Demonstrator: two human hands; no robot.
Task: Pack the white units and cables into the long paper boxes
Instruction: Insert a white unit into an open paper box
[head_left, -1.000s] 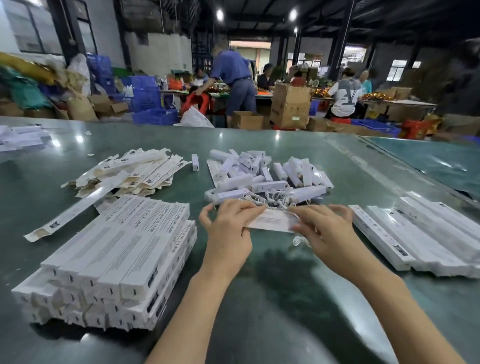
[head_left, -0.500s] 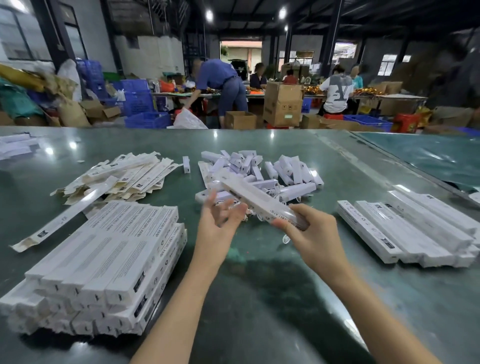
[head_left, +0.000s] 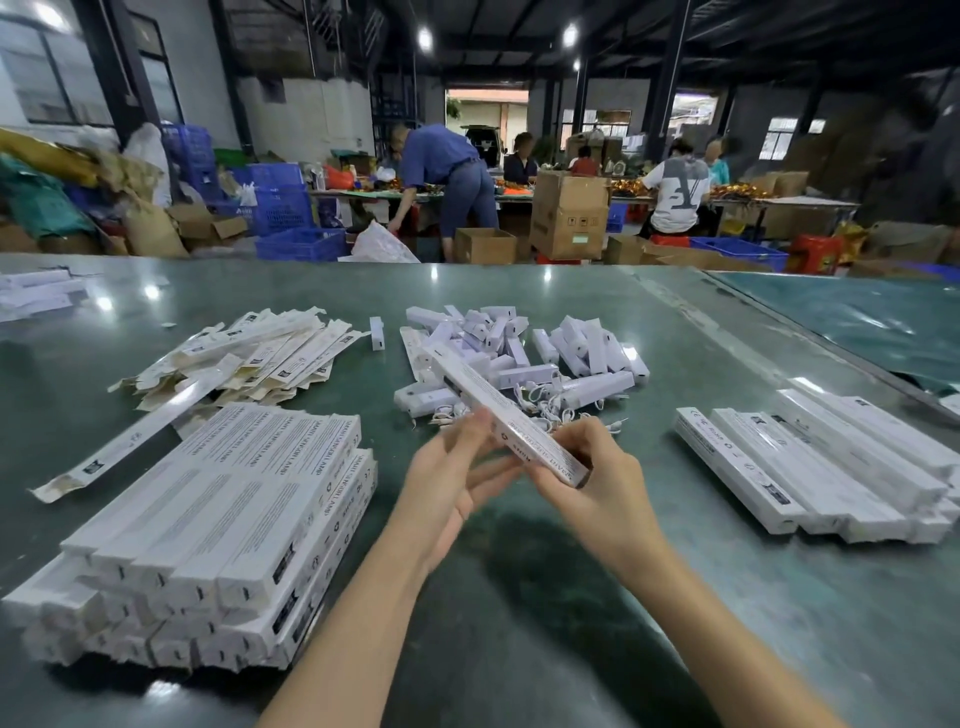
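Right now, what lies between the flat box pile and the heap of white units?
In the head view, one lone white unit stands on bare table between the flat box pile and the heap.

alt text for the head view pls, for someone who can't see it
Two hands, left and right, hold a long white box above a green table. Behind lies a pile of white units; box stacks sit left and right.
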